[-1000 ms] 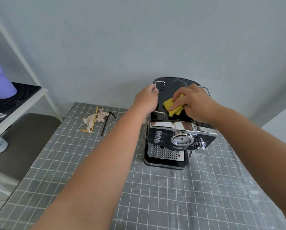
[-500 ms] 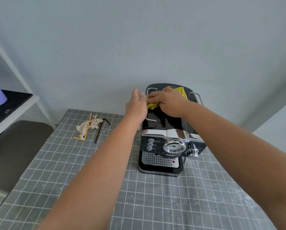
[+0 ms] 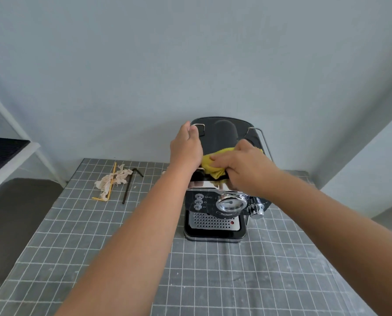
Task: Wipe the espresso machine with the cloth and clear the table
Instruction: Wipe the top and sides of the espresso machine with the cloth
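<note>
A black and chrome espresso machine point(image 3: 215, 208) stands on the grey grid-patterned table point(image 3: 213, 270) against the wall. My right hand point(image 3: 243, 167) holds a yellow cloth point(image 3: 210, 166) bunched against the front part of the machine's top. My left hand point(image 3: 186, 148) grips the machine's upper left edge by the metal rail. At the table's back left lie a crumpled beige tissue point(image 3: 114, 179), a yellow straw point(image 3: 110, 185) and a dark bent straw point(image 3: 130, 184).
A white shelf frame with a black ribbed mat point(image 3: 3, 153) stands at the left, above a grey seat point(image 3: 15, 215). The grey wall rises directly behind the machine.
My right hand has drawn the cloth from the back of the machine's top toward its front edge. My left hand has stayed on the upper left side.
</note>
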Available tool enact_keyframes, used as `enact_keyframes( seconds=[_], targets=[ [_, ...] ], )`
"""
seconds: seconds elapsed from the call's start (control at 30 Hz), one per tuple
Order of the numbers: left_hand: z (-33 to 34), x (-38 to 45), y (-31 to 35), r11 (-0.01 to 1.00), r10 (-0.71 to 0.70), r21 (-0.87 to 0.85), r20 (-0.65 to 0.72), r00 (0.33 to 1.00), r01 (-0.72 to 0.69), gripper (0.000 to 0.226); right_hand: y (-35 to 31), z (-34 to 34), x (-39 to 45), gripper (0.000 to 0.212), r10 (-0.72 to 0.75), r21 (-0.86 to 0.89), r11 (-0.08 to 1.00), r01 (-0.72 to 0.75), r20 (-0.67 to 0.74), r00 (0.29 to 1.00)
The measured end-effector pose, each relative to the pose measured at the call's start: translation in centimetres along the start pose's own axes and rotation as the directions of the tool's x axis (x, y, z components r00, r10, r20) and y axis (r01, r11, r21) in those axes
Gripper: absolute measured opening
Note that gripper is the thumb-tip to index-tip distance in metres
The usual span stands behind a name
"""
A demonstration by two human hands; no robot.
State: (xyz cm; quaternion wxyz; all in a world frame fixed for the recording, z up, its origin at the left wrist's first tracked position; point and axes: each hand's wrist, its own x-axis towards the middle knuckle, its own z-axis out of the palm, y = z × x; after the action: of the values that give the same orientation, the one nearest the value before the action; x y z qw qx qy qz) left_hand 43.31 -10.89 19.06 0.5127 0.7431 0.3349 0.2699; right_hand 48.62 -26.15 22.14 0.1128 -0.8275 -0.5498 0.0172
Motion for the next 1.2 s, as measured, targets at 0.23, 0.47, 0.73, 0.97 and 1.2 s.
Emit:
enact_keyframes(
  seconds=[0.23, 0.47, 0.73, 0.97, 1.2],
  targets=[
    [-0.1, -0.1, 0.0, 0.997, 0.027, 0.068, -0.005, 1.000, -0.026, 0.050, -0.8, 1.2, -3.0, 0.049, 0.016, 0.017, 1.000, -0.013, -0.169, 0.985],
    [-0.2, -0.2, 0.1, 0.995, 0.043, 0.094, -0.001, 0.999, -0.043, 0.051, 0.7, 0.2, 4.3, 0.052, 0.197, 0.020, 0.980, -0.197, 0.007, 0.980],
    [-0.2, 0.1, -0.1, 0.987, 0.044, 0.153, 0.006, 0.999, -0.045, 0.048, 2.0, -1.8, 9.6, 0.053, 0.410, 0.057, 0.910, -0.410, 0.020, 0.912],
    [-0.2, 0.1, -0.2, 0.988, 0.073, 0.135, 0.009, 0.997, -0.074, 0.046, 2.6, -2.1, 14.2, 0.056, 0.311, 0.003, 0.950, -0.313, 0.106, 0.945],
    [-0.2, 0.0, -0.2, 0.989, 0.081, 0.123, 0.019, 0.997, -0.083, 0.043, 3.4, -0.7, 17.1, 0.065, 0.096, -0.005, 0.995, -0.098, 0.242, 0.966]
  ],
)
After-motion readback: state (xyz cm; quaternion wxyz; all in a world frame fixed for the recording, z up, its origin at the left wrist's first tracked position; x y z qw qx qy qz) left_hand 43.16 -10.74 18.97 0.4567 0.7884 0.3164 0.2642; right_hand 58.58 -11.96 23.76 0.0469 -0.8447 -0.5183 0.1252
